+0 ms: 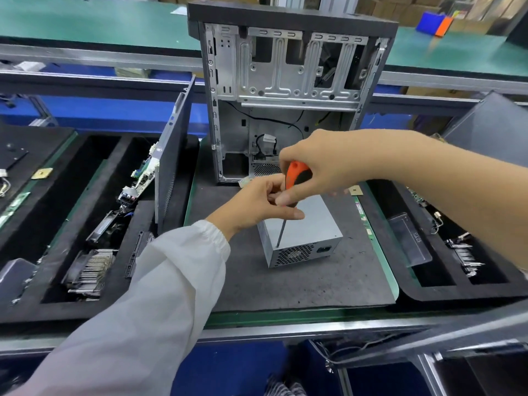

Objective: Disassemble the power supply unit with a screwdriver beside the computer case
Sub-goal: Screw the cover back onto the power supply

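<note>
A grey metal power supply unit (310, 227) lies on the dark mat (300, 281) in front of the open computer case (285, 90). Its vented end with the socket faces me. An orange and black screwdriver (295, 174) stands nearly upright, its shaft tip resting on the unit's near top edge. My right hand (323, 164) is wrapped around the handle from above. My left hand (257, 205) pinches the shaft just below the handle, with its thumb lying across the unit's top.
A detached side panel (171, 155) leans upright left of the mat. Black foam trays on the left (57, 224) hold a heatsink, fans and circuit boards. A tray on the right (463, 252) holds a clear plastic piece and connectors. Green conveyor belts run behind.
</note>
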`<action>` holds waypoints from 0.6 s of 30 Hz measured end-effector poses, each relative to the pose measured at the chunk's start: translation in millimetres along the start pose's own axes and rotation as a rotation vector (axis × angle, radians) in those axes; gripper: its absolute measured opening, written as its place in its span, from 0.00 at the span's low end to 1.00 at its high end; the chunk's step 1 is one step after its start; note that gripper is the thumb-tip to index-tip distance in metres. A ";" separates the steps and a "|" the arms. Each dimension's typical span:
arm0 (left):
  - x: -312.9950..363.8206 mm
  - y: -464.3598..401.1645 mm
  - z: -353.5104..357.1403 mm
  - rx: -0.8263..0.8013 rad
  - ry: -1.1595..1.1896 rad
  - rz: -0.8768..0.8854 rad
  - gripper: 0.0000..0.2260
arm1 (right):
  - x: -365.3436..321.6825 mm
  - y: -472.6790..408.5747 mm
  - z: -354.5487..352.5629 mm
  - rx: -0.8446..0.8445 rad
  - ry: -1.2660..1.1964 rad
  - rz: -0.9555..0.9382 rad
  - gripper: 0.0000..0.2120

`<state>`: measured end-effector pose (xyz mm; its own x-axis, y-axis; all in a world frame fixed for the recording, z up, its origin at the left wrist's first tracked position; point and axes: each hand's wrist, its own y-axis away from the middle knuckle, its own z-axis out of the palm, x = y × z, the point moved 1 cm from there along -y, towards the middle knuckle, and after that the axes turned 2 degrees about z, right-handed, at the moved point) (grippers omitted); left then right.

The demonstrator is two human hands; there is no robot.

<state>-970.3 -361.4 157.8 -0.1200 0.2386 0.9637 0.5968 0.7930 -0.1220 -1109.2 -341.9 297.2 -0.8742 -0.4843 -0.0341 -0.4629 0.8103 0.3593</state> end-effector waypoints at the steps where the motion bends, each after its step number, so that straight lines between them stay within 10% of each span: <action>1: 3.6 -0.2 2.6 -0.001 -0.023 0.011 0.14 | -1.3 -2.2 3.1 0.037 0.059 0.048 0.25; 8: -2.3 5.6 -5.7 -0.164 0.066 -0.020 0.12 | 5.3 -2.6 3.0 -0.003 0.143 -0.175 0.06; 18: 3.2 -1.8 0.8 -0.097 0.015 0.016 0.15 | 4.1 -11.0 14.5 0.176 0.236 0.029 0.23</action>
<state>-972.3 -361.7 160.8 -0.0984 0.2418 0.9653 0.6725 0.7312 -0.1146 -1109.8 -348.0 279.6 -0.8388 -0.5067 0.1993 -0.4744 0.8597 0.1891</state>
